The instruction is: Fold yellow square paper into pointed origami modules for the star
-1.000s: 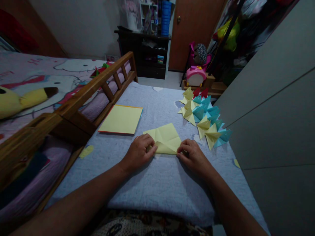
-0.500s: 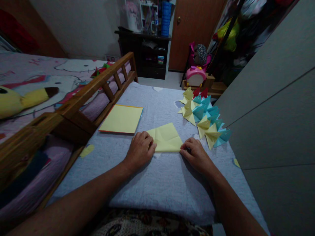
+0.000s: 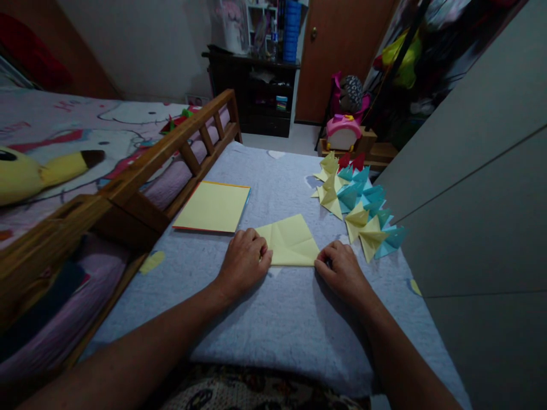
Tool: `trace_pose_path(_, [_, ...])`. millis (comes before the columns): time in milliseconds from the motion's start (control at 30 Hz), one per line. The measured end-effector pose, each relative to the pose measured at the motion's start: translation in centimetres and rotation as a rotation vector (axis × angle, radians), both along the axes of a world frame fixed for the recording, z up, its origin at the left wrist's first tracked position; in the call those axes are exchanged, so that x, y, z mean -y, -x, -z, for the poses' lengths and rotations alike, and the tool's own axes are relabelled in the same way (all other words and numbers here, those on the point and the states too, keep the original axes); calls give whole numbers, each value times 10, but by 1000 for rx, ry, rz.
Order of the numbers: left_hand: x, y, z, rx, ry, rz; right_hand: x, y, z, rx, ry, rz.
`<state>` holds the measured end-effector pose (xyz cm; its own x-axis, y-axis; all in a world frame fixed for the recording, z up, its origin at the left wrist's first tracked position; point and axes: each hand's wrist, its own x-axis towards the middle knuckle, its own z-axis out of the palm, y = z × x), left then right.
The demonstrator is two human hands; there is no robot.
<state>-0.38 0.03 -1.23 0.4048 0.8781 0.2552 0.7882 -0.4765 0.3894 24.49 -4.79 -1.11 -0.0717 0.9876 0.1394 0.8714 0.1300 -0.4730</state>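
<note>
Gray-blue heart-print cloth (image 3: 282, 319) spread beneath left grip (image 3: 244, 255) and right grip (image 3: 341, 269). Wooden bed rail (image 3: 171, 142) well left of left grip, running past it. Cluster of folded-paper pieces (image 3: 352, 193), yellow, teal, some red, beyond right grip and slightly rightward. Square paper stack (image 3: 213, 206), yellow sheet uppermost, just beyond left grip, leftward. Creased yellow origami sheet (image 3: 291, 242) between grips, near edge straight. Left grip curled, holding sheet's left side; right grip pinching near right corner.

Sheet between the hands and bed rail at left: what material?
Yellow sheet: likely thin matte paper; it shows crease lines and a straight folded edge. Bed rail: probably varnished wood, judging by its brown tone and faint sheen.
</note>
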Motion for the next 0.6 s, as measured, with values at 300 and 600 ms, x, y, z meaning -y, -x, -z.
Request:
trace_pose_path(300, [-1,-2,-5,-89,81,-43,-1,3,-7,37,83,40])
trace_pose_path(600, [0,-4,-10,-113,140,-93,-2,3,-9,19,141,30])
